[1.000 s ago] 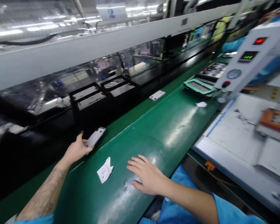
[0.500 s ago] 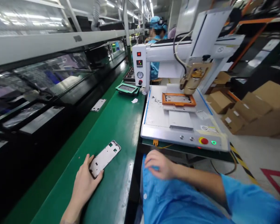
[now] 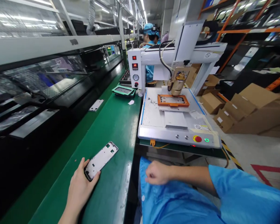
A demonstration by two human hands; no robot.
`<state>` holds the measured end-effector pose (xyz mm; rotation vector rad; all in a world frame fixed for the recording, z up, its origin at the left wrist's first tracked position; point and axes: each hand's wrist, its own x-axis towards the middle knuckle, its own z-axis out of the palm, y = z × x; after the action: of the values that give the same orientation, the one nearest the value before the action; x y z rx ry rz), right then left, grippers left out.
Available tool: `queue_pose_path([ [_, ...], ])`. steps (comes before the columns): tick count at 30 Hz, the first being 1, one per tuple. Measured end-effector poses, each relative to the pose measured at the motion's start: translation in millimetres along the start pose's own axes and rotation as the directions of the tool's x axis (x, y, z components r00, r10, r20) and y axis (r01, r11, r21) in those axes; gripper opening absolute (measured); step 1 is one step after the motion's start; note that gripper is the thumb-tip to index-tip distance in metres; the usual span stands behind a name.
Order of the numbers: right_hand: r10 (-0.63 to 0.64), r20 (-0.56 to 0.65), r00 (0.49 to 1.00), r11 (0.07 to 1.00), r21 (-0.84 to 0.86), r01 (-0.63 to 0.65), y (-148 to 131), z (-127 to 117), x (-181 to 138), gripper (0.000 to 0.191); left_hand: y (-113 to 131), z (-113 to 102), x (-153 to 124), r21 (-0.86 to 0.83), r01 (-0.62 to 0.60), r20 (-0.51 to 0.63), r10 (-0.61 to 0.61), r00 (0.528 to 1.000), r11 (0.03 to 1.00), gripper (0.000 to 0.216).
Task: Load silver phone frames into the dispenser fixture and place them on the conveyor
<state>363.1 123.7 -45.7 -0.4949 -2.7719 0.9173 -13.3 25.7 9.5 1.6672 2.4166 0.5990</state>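
Windows of a long black machine housing (image 3: 37, 81) run down your far left, beside the glossy green conveyor bench (image 3: 112, 124). Your left hand (image 3: 80, 186) lies on that bench, thumb and fingers gripping the near end of a flat silver-grey metal phone frame (image 3: 102, 158). The frame sits low at the green surface and angles away to the right. Farther along lie a second pale frame (image 3: 96, 105) and a green tray (image 3: 123, 90). Your right hand (image 3: 157, 172) is clenched in a loose fist, nothing visible in it, against your blue smock (image 3: 172, 202). Beyond stands a white benchtop machine (image 3: 177, 124) carrying an orange rectangular fixture (image 3: 173, 100). Brown cardboard boxes (image 3: 247, 99) sit far right.
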Motion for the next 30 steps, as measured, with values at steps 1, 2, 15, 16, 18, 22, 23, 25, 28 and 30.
queue_pose_path([
  [1,-0.015,0.102,0.995,1.000,-0.001,0.015,0.1,18.3,-10.6,0.030,-0.6,0.2,-0.4,-0.006,-0.005,-0.001,0.005,1.000,1.000,0.096],
  [2,-0.013,0.146,0.989,1.000,-0.014,0.015,0.9,34.6,-21.3,0.031,-1.3,0.6,-0.7,-0.013,-0.011,-0.002,0.011,1.000,1.000,0.096],
  [15,0.150,0.164,0.975,0.989,-0.006,-0.151,8.9,62.1,-26.0,0.026,-3.4,1.1,1.3,0.021,-0.022,0.004,0.022,1.000,1.000,0.090],
  [16,0.151,0.163,0.975,0.988,-0.010,-0.151,9.0,62.1,-25.8,0.026,-4.0,1.2,1.2,0.020,-0.026,-0.001,0.026,1.000,0.999,0.090],
  [18,0.147,0.177,0.973,0.989,-0.017,-0.147,9.3,62.5,-25.1,0.026,-5.7,1.8,1.0,0.021,-0.028,-0.008,0.028,1.000,0.999,0.090],
  [22,0.123,0.172,0.977,0.992,-0.022,-0.121,11.4,64.2,-23.7,0.025,-7.0,2.9,0.8,0.027,-0.024,-0.008,0.025,1.000,0.999,0.089],
  [23,0.122,0.159,0.980,0.993,-0.023,-0.120,12.3,64.7,-23.8,0.025,-6.7,3.0,0.9,0.028,-0.024,-0.007,0.024,1.000,0.999,0.089],
  [25,0.121,0.144,0.982,0.993,-0.021,-0.120,14.2,66.0,-24.3,0.025,-6.1,3.1,1.1,0.031,-0.023,-0.002,0.024,1.000,0.999,0.089],
  [28,0.105,0.131,0.986,0.994,-0.010,-0.104,16.5,68.7,-24.1,0.024,-6.5,3.0,1.4,0.034,-0.031,0.006,0.031,1.000,0.999,0.088],
  [30,0.091,0.123,0.988,0.996,-0.005,-0.091,16.7,70.6,-22.8,0.023,-7.2,2.9,1.5,0.031,-0.033,0.004,0.033,0.999,0.999,0.088],
])
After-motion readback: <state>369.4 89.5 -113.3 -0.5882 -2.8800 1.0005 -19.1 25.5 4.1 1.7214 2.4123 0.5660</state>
